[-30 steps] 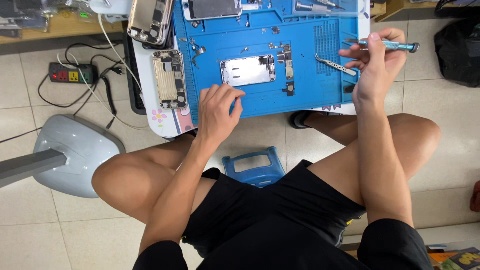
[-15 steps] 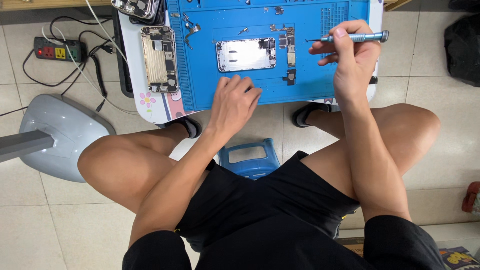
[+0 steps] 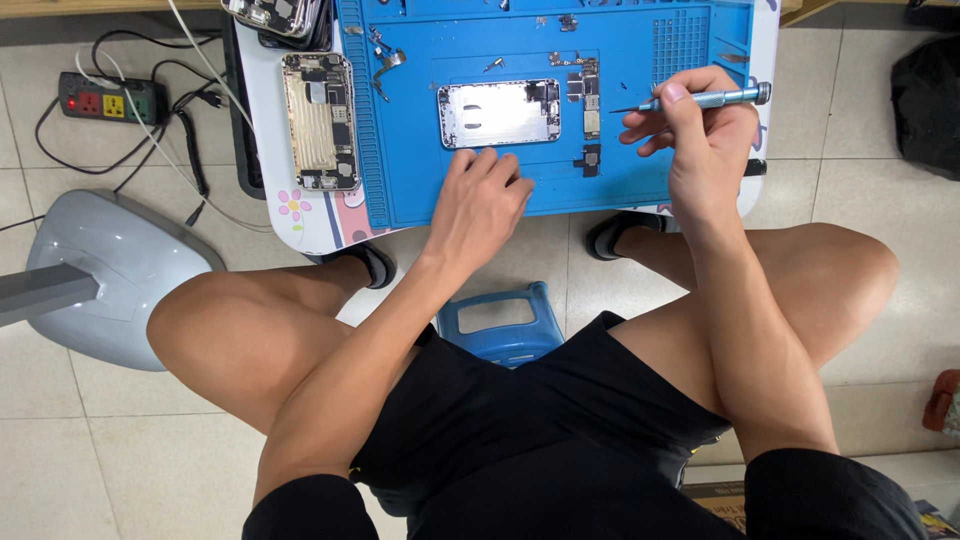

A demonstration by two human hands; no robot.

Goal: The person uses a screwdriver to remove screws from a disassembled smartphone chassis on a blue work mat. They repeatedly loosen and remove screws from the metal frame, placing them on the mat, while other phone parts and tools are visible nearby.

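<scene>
My right hand [image 3: 700, 140] holds a slim teal screwdriver [image 3: 700, 99] level over the right part of a blue work mat [image 3: 610, 40], its tip pointing left toward small loose phone parts [image 3: 590, 100]. My left hand [image 3: 480, 205] rests fingers-down on the mat's near edge, just below an opened silver phone housing [image 3: 500, 112], holding nothing. The mat lies on a small white table [image 3: 320, 225].
A second opened phone [image 3: 320, 120] lies on the table left of the mat, with more phone bodies [image 3: 280, 15] above it. A power strip [image 3: 110, 100] and cables lie on the tiled floor at left. A grey fan base [image 3: 110, 270] stands by my left knee; a blue stool [image 3: 500, 320] is under me.
The view has shifted, so the table sits higher in frame. My right hand has lowered the screwdriver toward the mat, its tip pointing left. My left hand stays at the mat's near edge.
</scene>
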